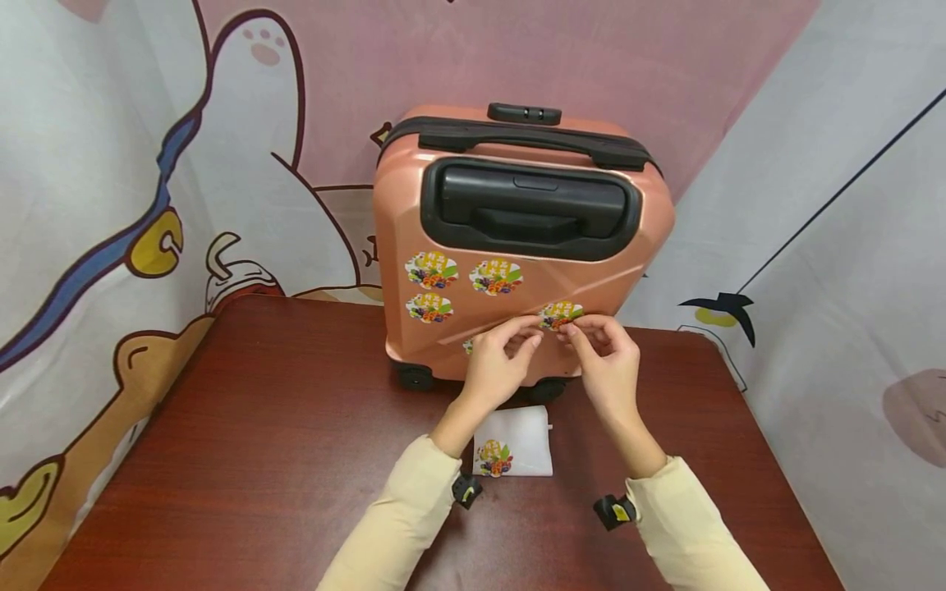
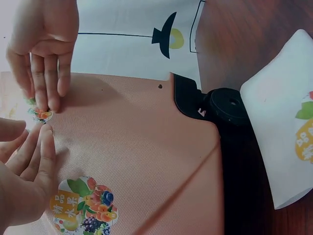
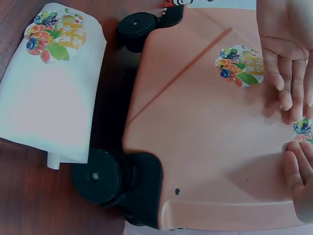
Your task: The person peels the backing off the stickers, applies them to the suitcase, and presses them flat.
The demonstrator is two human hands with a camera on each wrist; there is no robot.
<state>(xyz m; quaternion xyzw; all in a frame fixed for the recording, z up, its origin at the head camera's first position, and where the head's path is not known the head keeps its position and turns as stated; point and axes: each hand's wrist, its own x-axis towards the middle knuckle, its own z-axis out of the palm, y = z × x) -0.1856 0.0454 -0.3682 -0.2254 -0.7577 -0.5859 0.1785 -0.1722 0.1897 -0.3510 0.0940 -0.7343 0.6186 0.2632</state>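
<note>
A peach-coloured suitcase (image 1: 473, 230) stands upright on the table, with several round fruit stickers on its face. Both hands meet at one fruit sticker (image 1: 562, 312) on the right of the face. The left hand (image 1: 497, 365) touches its left edge with extended fingertips. From the other side, the right hand (image 1: 609, 361) has its fingertips on the sticker's right edge. In the left wrist view, the fingers of both hands look fairly straight against the sticker (image 2: 43, 115). A lower fruit sticker (image 3: 238, 66) is partly hidden behind the left hand in the head view.
White sticker backing (image 1: 521, 435) lies in front of the suitcase, bearing one fruit sticker (image 1: 493, 458). The suitcase's black wheels (image 1: 415, 377) rest on the dark red table (image 1: 281, 443). Behind stands a cartoon-printed cloth (image 1: 332, 98).
</note>
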